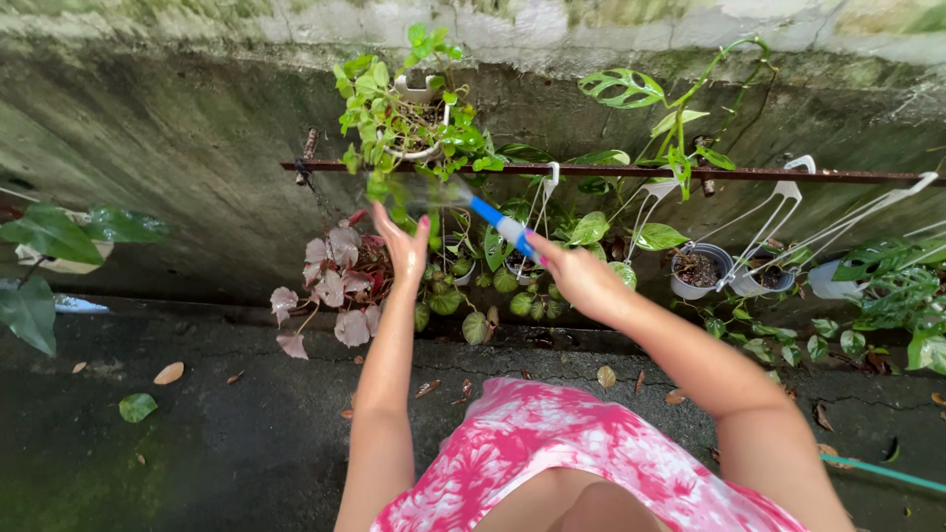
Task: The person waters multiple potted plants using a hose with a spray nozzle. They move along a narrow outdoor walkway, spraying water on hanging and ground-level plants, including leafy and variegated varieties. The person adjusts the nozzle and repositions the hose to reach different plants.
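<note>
The right hand (pixel 576 271) is clasping a blue-and-white spray wand (pixel 498 222), its grip wrapped around the handle, aiming at the hanging green plant (pixel 404 118); the left hand (pixel 404 246) is hovering open-palmed beneath.

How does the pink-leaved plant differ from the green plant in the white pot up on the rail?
The pink-leaved plant has broad, pale pink leaves; the green plant has small, bright green ones. The pink-leaved plant hangs low, beside the left hand; the green plant sits higher, above the rusty rail, near the tip of the blue-and-white tool held in the right hand. Both grow against the concrete wall.
</note>
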